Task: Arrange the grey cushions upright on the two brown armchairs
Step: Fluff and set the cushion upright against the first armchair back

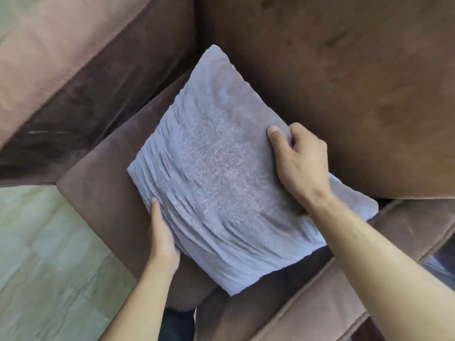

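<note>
A grey cushion (221, 173) with a wrinkled cover lies tilted over the seat of a brown armchair (98, 193), its far corner pointing into the angle between backrest and armrest. My left hand (162, 235) grips its near left edge, thumb on top. My right hand (299, 161) clasps its right edge, thumb pressed on the front face, fingers behind. The cushion leans toward the brown backrest (344, 82). Its right corner (357, 200) sticks out past my right wrist.
The left armrest (73, 77) runs diagonally across the upper left. The right armrest (369, 279) lies under my right forearm. Pale tiled floor (49, 267) shows at the lower left. A dark object (443, 264) peeks out at the right edge.
</note>
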Available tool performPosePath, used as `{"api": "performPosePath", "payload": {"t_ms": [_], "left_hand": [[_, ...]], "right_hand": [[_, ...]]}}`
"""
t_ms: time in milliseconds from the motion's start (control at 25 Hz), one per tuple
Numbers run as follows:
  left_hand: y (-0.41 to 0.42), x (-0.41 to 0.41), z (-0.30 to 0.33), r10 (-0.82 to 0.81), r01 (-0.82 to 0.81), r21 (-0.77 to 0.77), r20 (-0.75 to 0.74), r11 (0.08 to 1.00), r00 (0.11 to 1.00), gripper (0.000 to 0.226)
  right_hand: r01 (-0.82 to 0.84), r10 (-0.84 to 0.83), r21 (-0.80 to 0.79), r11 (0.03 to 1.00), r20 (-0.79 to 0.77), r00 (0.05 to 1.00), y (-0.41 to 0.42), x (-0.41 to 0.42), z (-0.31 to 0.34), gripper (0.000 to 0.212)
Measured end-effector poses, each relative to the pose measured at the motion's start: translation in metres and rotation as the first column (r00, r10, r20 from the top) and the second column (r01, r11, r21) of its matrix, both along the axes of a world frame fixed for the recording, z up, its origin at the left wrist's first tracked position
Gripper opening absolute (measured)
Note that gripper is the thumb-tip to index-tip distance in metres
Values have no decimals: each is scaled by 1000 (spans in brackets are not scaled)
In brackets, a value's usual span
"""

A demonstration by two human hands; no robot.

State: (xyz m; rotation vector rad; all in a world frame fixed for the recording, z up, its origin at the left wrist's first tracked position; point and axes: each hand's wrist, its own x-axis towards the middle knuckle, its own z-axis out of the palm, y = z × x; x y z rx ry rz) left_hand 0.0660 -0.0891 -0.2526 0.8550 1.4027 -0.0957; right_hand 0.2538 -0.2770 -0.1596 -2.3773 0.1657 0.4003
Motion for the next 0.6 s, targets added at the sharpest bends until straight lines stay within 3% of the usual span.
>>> {"api": "performPosePath", "payload": {"t_ms": [80,160,240,320,400,440,520,600], "left_hand": [[-10,26,12,31,-24,-89,74,996,997,51],[-20,58,12,26,1,-177,150,984,988,57],[-30,87,4,-23,44,-218,97,975,995,64],[-39,100,-11,-187,176,-145,-67,974,980,61],[-44,103,-9,-336,350,78,-150,933,930,35],[-43,105,-1,-431,465,258,-181,847,884,24],[-35,116,19,-621,594,620,-209,512,755,26],[-27,145,49,-775,448,886,-200,118,600,38]], "right_hand": [[-31,34,-24,999,159,987,-4,11,39,49],[-29,47,-63,998,311,949,-10,25,64,45],[-32,85,-145,989,377,922,-15,35,59,37],[-39,128,-256,966,341,931,-25,39,39,28],[-33,117,-282,959,288,950,-37,35,24,25],[-15,89,-262,965,272,958,-45,30,22,27],[40,26,-246,968,257,966,-61,18,26,30],[104,-39,-247,963,253,967,-78,5,31,33]]}}
